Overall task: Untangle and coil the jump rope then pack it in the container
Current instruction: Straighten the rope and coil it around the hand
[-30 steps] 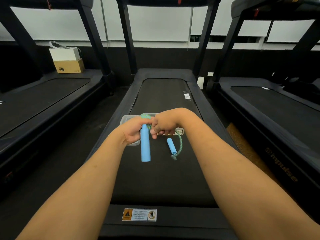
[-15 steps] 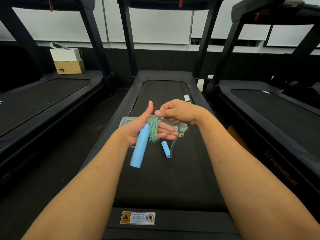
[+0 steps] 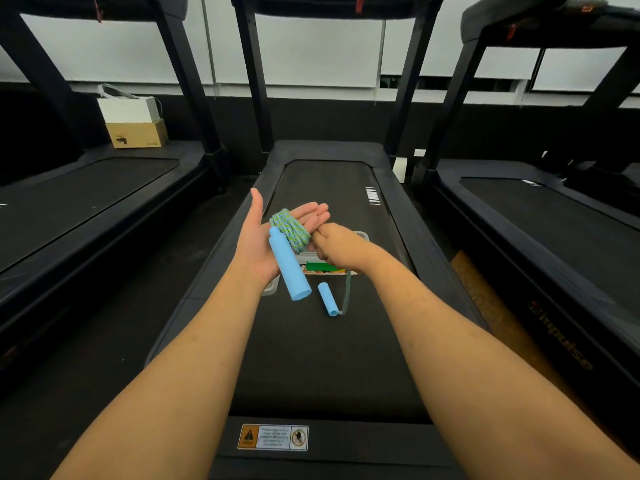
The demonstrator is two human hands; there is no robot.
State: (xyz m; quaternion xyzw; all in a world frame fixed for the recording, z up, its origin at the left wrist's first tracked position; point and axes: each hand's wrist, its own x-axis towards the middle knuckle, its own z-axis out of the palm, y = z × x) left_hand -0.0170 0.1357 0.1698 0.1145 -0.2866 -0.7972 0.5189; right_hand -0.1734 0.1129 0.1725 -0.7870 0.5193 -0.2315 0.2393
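**Jump rope wound over an open palm above a treadmill belt**

Three black treadmills stand side by side in a gym room with pale window blinds along the far wall; the head camera looks down the middle treadmill's black belt [image 3: 322, 358]. On the left machine's front end sit a brown cardboard box [image 3: 136, 134] and a white box [image 3: 126, 109] stacked on it.

Above the belt, the left hand [image 3: 266, 237] is held palm up, fingers [image 3: 311, 211] spread flat and thumb raised. A green-and-blue braided jump rope [image 3: 289, 228] lies coiled in several turns across those fingers. Its long light-blue cylindrical handle [image 3: 289, 268] slants down from the palm toward the camera.

Just right of the coil, the right hand [image 3: 337, 247] is closed, its fingers pinching the rope beside the coil. From under this hand a strand of rope hangs down to the second, shorter light-blue handle [image 3: 328, 299], which seems to rest on the belt.

Behind both hands, a clear plastic container [image 3: 272, 288] sits on the belt, mostly hidden; a green printed label [image 3: 323, 267] shows on it.
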